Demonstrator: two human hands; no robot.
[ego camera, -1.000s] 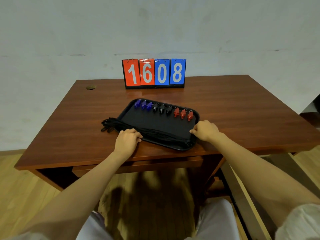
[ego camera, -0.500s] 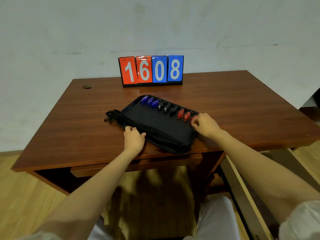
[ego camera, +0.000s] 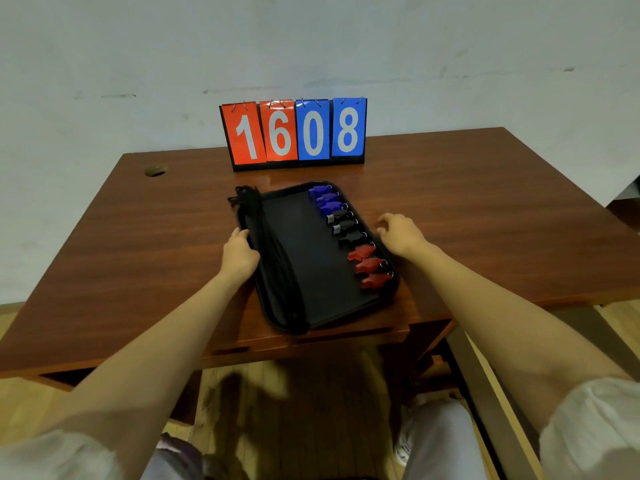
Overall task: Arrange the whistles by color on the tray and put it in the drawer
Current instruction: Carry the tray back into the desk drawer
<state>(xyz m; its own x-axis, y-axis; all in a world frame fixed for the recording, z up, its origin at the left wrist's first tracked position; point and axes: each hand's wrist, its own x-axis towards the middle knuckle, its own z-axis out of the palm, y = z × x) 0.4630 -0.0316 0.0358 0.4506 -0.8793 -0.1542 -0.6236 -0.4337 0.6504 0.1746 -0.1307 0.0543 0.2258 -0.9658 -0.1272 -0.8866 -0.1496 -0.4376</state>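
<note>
A black tray (ego camera: 311, 271) lies on the brown desk (ego camera: 145, 258), long side pointing away from me. Along its right side sit three blue whistles (ego camera: 325, 199) farthest from me, three black whistles (ego camera: 344, 225) in the middle and three red whistles (ego camera: 370, 266) nearest. Their black lanyards (ego camera: 273, 247) are bunched along the tray's left side, spilling over the far left corner. My left hand (ego camera: 239, 252) grips the tray's left rim. My right hand (ego camera: 398, 233) rests beside the right rim with fingers apart, fingertips at the rim.
A flip scoreboard (ego camera: 294, 133) reading 1608 stands at the desk's back edge, against the wall. A cable hole (ego camera: 156, 170) is at the back left. The drawer front (ego camera: 311, 337), closed, runs under the desk's front edge. Wooden floor and my knees are below.
The tray has been turned from lying crosswise to pointing lengthwise away from me. My left hand moved to its left rim; my right hand slid along the right side and loosened.
</note>
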